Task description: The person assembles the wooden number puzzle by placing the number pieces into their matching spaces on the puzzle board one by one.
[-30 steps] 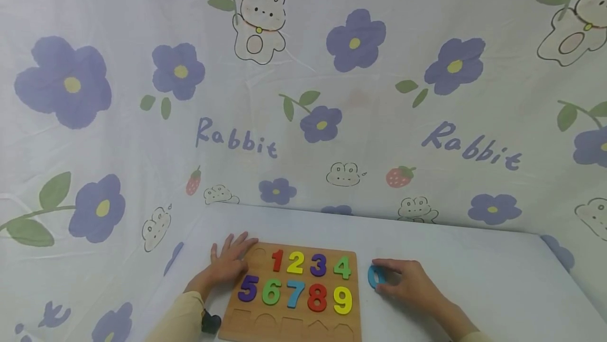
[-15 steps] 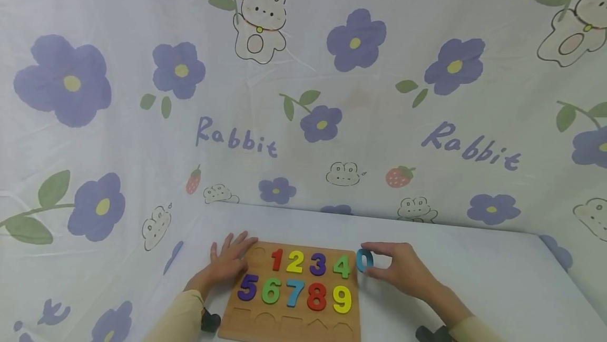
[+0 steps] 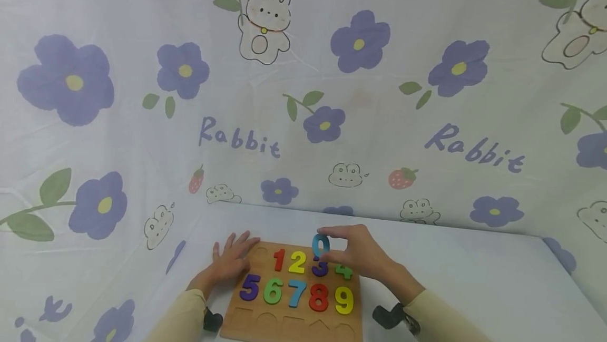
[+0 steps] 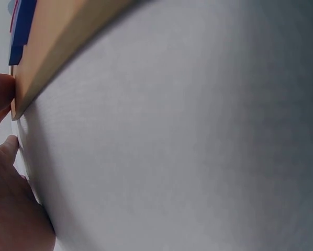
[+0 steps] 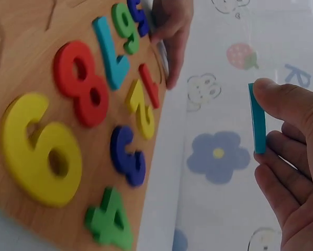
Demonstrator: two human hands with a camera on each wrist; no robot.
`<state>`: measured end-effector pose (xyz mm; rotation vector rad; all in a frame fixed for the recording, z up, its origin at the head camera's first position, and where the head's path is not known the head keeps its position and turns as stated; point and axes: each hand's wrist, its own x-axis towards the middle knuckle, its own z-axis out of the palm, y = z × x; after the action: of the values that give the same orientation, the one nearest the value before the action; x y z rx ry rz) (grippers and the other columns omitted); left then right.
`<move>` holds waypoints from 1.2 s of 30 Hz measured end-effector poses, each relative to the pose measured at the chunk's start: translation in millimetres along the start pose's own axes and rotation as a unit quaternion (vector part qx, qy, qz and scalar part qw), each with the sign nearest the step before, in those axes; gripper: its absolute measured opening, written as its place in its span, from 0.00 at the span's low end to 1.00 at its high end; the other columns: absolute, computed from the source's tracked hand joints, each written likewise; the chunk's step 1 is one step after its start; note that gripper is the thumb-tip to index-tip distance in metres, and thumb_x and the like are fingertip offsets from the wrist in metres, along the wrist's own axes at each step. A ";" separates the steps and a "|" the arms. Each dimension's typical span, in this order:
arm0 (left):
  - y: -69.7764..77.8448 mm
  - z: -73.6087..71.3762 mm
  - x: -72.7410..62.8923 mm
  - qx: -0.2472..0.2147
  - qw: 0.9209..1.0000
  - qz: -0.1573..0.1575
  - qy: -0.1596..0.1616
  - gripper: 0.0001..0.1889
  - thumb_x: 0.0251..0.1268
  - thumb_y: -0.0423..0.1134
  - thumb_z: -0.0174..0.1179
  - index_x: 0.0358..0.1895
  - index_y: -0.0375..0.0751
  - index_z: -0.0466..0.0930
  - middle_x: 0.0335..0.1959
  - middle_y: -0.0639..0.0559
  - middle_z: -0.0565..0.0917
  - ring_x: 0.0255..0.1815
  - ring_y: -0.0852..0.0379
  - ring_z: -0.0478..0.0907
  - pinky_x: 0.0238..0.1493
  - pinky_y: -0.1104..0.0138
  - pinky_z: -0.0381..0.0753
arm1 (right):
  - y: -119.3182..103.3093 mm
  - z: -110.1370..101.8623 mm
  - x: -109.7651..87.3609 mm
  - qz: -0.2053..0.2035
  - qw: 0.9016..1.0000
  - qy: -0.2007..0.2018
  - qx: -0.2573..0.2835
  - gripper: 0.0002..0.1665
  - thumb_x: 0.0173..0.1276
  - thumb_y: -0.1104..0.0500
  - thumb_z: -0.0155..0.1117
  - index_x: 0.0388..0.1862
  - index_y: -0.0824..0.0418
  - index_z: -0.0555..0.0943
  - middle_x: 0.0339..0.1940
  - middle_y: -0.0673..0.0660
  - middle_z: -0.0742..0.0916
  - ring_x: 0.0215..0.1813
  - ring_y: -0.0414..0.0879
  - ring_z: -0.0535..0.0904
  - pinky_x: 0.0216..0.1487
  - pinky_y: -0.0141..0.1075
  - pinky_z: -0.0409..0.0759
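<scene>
A blue number 0 piece (image 3: 321, 246) is pinched between the thumb and fingers of my right hand (image 3: 362, 251), held up over the far edge of a wooden number puzzle board (image 3: 258, 265). In the right wrist view the blue piece (image 5: 257, 119) shows edge-on, apart from the board. My left hand (image 3: 231, 257) rests at the board's far left corner, thumb touching its edge and fingers spread. Close by that hand lies the bare round recess (image 3: 261, 252) in the top row, left of the red 1 (image 3: 279, 260).
Coloured numbers sit in two rows, among them a yellow 9 (image 3: 344, 300) and a purple 5 (image 3: 250, 287). Bare outlined recesses (image 3: 293, 326) run along the board's near side. The white table (image 3: 474, 279) meets a patterned cloth (image 3: 379, 120) behind.
My right hand has lifted the blue 0 from the table right of the board and carried it left, above the purple 3. My left hand has stayed at the board's corner.
</scene>
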<state>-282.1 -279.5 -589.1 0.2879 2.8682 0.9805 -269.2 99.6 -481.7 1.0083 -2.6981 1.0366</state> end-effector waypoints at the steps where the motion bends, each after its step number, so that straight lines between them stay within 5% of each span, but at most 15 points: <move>1: -1.1 0.6 0.6 0.001 1.000 0.000 0.001 0.39 0.62 0.37 0.57 0.81 0.52 0.73 0.90 0.35 0.58 0.90 0.22 0.36 0.78 0.22 0.17 | -3.4 3.3 4.7 -0.008 1.000 -0.001 0.003 0.32 0.68 0.51 0.83 0.70 0.52 0.87 0.63 0.49 0.93 0.67 0.52 0.89 0.69 0.53 0.87; 16: -3.6 -1.5 0.6 0.010 1.000 0.000 -0.009 0.39 0.65 0.39 0.58 0.83 0.54 0.71 0.90 0.37 0.57 0.91 0.24 0.36 0.79 0.22 0.18 | -33.6 76.1 64.3 -0.023 0.998 -0.045 0.026 0.31 0.70 0.50 0.81 0.71 0.54 0.87 0.67 0.52 0.91 0.68 0.53 0.89 0.71 0.49 0.86; 31: -5.2 -4.7 0.1 0.010 1.000 -0.007 -0.011 0.40 0.66 0.36 0.55 0.85 0.51 0.68 0.91 0.41 0.56 0.92 0.27 0.36 0.81 0.25 0.19 | -38.2 128.0 91.0 0.012 0.996 -0.076 0.033 0.31 0.72 0.53 0.78 0.72 0.57 0.85 0.68 0.52 0.90 0.70 0.49 0.86 0.72 0.45 0.84; 36: -13.4 0.0 4.8 0.010 1.000 -0.006 -0.006 0.40 0.66 0.37 0.57 0.85 0.49 0.68 0.91 0.42 0.56 0.92 0.27 0.36 0.81 0.25 0.18 | -36.7 139.5 96.6 0.004 0.996 -0.085 0.014 0.25 0.71 0.54 0.78 0.66 0.53 0.89 0.48 0.47 0.93 0.47 0.40 0.86 0.51 0.33 0.85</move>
<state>-288.8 -288.9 -597.5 0.2765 2.8675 0.9447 -301.1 -60.9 -539.6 1.1412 -2.8295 1.0372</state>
